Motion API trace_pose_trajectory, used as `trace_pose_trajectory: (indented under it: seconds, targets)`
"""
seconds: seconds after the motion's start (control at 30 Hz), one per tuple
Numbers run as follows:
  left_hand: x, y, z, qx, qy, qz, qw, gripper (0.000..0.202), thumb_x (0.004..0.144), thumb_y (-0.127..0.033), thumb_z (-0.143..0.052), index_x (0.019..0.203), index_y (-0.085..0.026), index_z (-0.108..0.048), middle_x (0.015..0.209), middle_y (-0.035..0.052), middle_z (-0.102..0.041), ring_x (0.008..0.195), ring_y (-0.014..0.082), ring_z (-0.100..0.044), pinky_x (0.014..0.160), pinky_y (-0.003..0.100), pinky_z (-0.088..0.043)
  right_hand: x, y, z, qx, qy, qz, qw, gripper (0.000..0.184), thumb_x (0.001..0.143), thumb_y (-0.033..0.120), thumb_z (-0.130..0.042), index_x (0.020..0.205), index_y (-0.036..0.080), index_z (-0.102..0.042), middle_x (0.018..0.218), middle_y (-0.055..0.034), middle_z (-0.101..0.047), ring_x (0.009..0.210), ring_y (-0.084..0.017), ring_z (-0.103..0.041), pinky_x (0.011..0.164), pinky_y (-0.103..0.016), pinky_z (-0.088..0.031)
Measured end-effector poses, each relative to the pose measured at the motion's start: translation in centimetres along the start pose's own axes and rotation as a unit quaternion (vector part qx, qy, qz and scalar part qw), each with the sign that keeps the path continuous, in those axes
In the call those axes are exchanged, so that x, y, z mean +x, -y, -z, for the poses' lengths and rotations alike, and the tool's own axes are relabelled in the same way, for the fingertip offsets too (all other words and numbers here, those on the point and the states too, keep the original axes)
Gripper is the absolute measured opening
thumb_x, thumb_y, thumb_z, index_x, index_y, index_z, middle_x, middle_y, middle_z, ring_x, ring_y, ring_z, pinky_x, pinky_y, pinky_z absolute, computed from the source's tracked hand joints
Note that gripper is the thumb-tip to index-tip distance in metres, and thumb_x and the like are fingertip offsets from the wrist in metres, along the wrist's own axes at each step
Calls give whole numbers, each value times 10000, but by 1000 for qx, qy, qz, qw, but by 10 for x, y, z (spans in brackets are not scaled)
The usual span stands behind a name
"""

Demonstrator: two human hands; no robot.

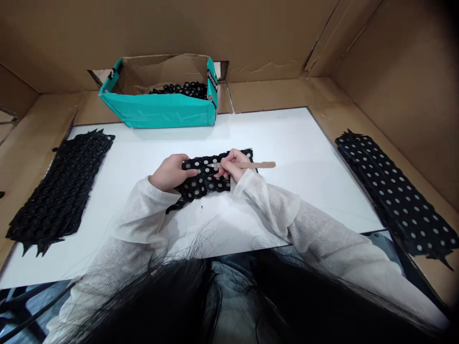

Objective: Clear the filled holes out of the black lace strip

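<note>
A black rubber-like sheet [203, 182] with rows of round pale spots lies on the white board in front of me. My left hand [171, 172] grips its left end, the thumb on top and the other fingers curled at the far edge. Pinched in my right hand [231, 166] is a slim tool with a wooden handle [261, 165]; its thin tip points left and meets the sheet's upper rows. I cannot make out what kind of tip it is. The sheet's right part is partly covered by my right hand.
On the left lies a stack of black ring-patterned sheets [62, 186]. More spotted sheets [394, 193] are stacked at the right edge. Behind the white board [294, 143] stands a turquoise-sided cardboard box [168, 111] holding loose black rings. Cardboard walls [265, 38] enclose the workspace.
</note>
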State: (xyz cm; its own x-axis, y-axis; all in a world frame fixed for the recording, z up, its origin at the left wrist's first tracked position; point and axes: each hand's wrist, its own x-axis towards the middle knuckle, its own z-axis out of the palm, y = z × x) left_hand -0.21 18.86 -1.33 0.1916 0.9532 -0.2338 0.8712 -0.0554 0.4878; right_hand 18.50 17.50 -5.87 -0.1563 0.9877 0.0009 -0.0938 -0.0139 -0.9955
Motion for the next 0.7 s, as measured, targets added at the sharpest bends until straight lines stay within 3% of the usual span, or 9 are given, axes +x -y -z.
trace_pose_trajectory:
  seconds: [0.13,0.33,0.5,0.7]
  targets:
    - [0,-2,5,-92,78,-14,993,269,701,-413,-554,781,-156,-563,790,53,-619,711,177,-526,658,286,-396,-13,-1,3,-50,78,45,995,210,698,251,-581,659,208,-379,532,52,-542,483,-94,-545,456,-203,-397]
    - [-6,-7,7,-93,183,-26,978,270,616,-416,-625,696,-160,-597,706,32,-614,646,168,-524,593,269,-387,-16,0,3,-95,86,44,991,175,674,189,-548,655,202,-374,543,54,-522,497,-93,-539,462,-201,-392]
    - [-8,-8,5,-52,157,-11,986,216,580,-362,-649,606,-160,-576,656,30,-599,614,165,-519,562,265,-376,-17,2,3,-98,91,32,990,171,658,168,-539,652,196,-370,592,49,-507,522,-84,-530,467,-193,-377]
    - [-10,-11,5,-127,139,14,982,170,601,-299,-635,628,-161,-539,633,-1,-564,577,130,-482,546,253,-372,-16,-1,9,-150,118,64,979,165,713,234,-535,681,196,-378,632,36,-522,545,-83,-496,484,-201,-350]
